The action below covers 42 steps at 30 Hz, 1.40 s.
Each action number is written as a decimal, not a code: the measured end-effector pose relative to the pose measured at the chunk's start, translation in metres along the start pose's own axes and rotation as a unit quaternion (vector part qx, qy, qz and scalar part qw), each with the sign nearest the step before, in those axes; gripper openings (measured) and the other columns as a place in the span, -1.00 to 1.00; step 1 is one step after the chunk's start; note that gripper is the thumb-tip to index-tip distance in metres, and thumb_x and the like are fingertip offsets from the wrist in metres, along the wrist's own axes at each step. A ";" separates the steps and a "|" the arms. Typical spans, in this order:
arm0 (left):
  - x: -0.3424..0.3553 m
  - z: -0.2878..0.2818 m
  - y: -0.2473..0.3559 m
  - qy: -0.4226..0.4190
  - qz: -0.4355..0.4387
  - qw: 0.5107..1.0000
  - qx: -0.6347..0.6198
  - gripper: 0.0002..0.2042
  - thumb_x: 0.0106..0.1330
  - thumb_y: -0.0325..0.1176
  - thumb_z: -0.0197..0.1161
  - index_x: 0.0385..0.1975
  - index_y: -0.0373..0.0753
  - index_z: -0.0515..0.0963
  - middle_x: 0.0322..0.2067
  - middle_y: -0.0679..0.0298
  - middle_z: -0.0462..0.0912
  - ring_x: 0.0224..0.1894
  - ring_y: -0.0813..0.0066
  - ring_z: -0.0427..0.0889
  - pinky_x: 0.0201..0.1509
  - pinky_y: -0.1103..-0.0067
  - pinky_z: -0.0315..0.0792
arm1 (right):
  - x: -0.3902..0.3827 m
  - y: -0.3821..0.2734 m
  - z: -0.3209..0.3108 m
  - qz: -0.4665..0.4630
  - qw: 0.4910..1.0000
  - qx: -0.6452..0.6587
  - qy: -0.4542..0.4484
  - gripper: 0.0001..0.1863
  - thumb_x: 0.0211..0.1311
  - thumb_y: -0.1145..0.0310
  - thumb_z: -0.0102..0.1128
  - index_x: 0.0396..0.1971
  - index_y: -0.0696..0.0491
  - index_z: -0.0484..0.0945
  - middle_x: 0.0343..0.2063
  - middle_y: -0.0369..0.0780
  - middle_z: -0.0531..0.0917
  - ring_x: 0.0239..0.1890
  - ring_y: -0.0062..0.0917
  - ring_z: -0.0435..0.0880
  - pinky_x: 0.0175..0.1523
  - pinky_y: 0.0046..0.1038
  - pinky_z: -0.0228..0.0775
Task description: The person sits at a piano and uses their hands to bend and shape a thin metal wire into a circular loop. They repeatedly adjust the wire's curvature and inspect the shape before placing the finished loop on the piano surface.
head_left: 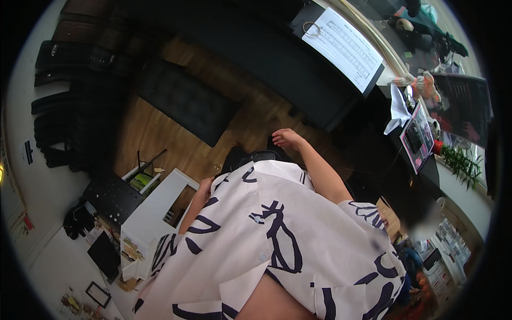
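Observation:
My right hand (286,138) hangs in front of my waist, its fingers a little apart and nothing seen in them. It is near my dark belt and trousers (258,157). At my left hip is my left hand (205,186), beside the hem of my white shirt (240,213) with dark line shapes; its fingers are mostly hidden. Past my hands stands a black tufted bench (186,98) on the wood floor. Beyond the bench runs a long black piano-like body (266,64). Printed sheet music (346,48) lies at its far right, with a thin ring (311,29) on the sheet's left edge.
Black cases (74,101) are lined up along the left wall. A white desk (152,205) with a dark monitor (103,257) is at lower left. To the right are an open white booklet (398,109), a pink-edged magazine (417,137) and a green plant (463,164) by the window.

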<state>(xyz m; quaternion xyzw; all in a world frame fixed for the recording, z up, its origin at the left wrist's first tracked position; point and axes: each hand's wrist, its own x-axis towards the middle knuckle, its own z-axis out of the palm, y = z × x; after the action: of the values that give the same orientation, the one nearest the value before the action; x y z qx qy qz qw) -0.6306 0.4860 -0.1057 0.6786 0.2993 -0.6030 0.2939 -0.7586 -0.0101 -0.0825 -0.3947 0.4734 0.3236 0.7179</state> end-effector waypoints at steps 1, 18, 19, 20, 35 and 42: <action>0.001 -0.015 0.009 0.004 -0.006 1.000 -0.009 -0.76 0.48 -0.12 0.11 -0.20 -0.14 0.59 -0.46 0.31 0.64 -0.43 0.47 0.62 -0.39 0.46 0.45 | 0.008 0.004 0.014 0.008 1.000 0.017 -0.007 -0.66 0.50 0.21 0.02 0.07 0.09 0.57 -0.04 -0.13 0.69 -0.04 -0.41 0.72 0.06 -0.38 0.60; 0.021 -0.098 0.067 0.112 -0.074 0.778 0.614 0.23 0.04 0.34 0.41 0.51 -0.32 -0.15 0.25 -0.22 0.41 0.25 -0.08 0.51 0.19 0.05 0.49 | 0.236 0.061 0.221 -0.014 0.936 0.340 0.091 -0.19 0.33 -0.04 0.33 0.38 0.14 0.25 0.24 -0.02 0.47 0.29 -0.28 0.48 0.34 -0.30 0.41; 0.015 -0.103 0.055 0.136 -0.044 0.783 0.605 0.20 0.05 0.31 0.42 0.51 -0.25 -0.14 0.21 -0.23 0.42 0.24 -0.16 0.48 0.08 -0.16 0.50 | 0.253 0.058 0.232 -0.028 0.934 0.341 0.105 -0.09 0.27 -0.06 0.39 0.42 0.15 0.19 0.28 0.00 0.44 0.34 -0.25 0.42 0.39 -0.28 0.35; 0.012 -0.108 0.047 0.146 -0.035 0.784 0.602 0.19 0.05 0.31 0.41 0.50 -0.28 -0.11 0.19 -0.30 0.39 0.23 -0.20 0.46 0.04 -0.15 0.52 | 0.271 0.053 0.240 -0.037 0.931 0.342 0.121 -0.03 0.22 -0.07 0.43 0.43 0.17 0.17 0.30 0.00 0.42 0.37 -0.24 0.38 0.43 -0.26 0.28; 0.028 -0.090 -0.002 0.233 0.018 0.737 0.635 0.11 0.01 0.29 0.42 0.41 -0.33 0.05 0.06 -0.13 0.42 0.11 -0.11 0.52 -0.09 -0.07 0.56 | 0.411 0.053 0.226 -0.042 0.714 0.693 0.087 0.01 0.41 -0.46 -0.46 0.50 0.15 0.07 0.41 -0.05 0.33 0.41 -0.16 0.32 0.47 -0.09 0.17; 0.028 -0.070 -0.005 0.242 0.019 0.725 0.644 0.11 0.01 0.31 0.41 0.40 -0.37 0.05 0.06 -0.13 0.42 0.10 -0.10 0.52 -0.14 -0.06 0.58 | 0.420 0.048 0.226 -0.088 0.753 0.644 0.097 -0.25 0.56 -0.16 -0.56 0.39 0.13 0.26 0.28 -0.05 0.46 0.27 -0.19 0.45 0.36 -0.07 0.35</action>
<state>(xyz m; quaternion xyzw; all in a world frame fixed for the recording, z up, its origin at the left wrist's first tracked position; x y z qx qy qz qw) -0.5864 0.5436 -0.1271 0.8328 -0.1133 -0.4608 -0.2852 -0.5595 0.2486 -0.4336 0.0922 0.6000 -0.1630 0.7778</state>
